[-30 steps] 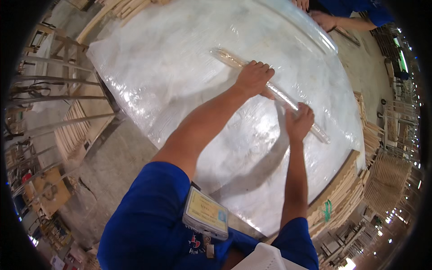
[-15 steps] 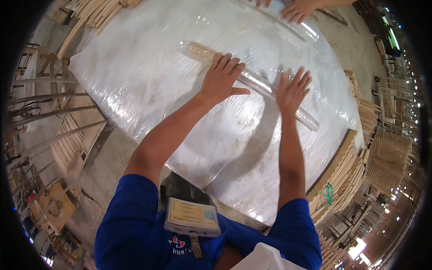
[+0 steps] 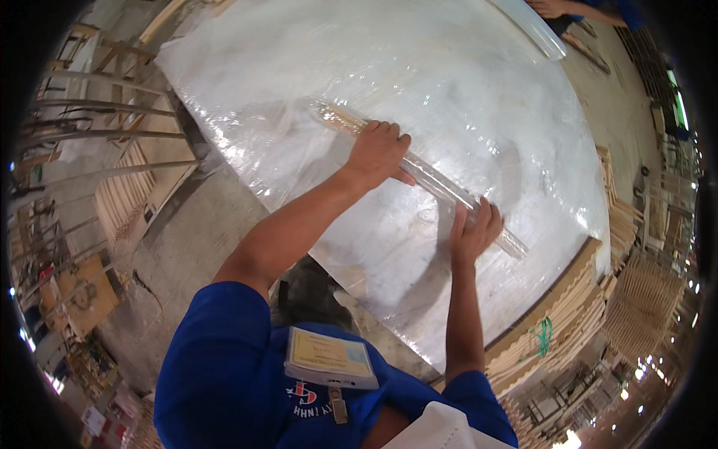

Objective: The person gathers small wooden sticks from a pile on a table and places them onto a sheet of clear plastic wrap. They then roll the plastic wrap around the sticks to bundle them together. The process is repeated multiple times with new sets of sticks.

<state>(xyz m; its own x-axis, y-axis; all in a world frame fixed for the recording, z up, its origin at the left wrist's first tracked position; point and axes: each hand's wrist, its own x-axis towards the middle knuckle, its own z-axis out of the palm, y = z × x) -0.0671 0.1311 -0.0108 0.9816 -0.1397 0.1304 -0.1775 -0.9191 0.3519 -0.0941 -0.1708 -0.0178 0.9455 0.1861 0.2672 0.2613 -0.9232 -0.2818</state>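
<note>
A long, slim bundle (image 3: 434, 178) wrapped in clear plastic film lies slantwise on a table covered with shiny film (image 3: 419, 82). Pale wood colour shows through the wrap at its far left end; what else is inside I cannot make out. Around its left half my left hand (image 3: 378, 155) is closed, fingers curled over the far side and thumb on the near side. Closer to the right end, my right hand (image 3: 476, 233) also grips the bundle with bent fingers. Both forearms reach forward over the table.
A second clear-wrapped roll (image 3: 529, 28) lies at the far right edge, near a co-worker's hand (image 3: 550, 7). Wavy wooden strips (image 3: 550, 322) with a green tie stand at the near right. Metal rails (image 3: 120, 135) and stacked wood (image 3: 127, 187) are at the left.
My hands went from lying with fingers spread on the bundle to curling around it. The bundle lies nearer to me in the picture. The co-worker's hands have shifted right.
</note>
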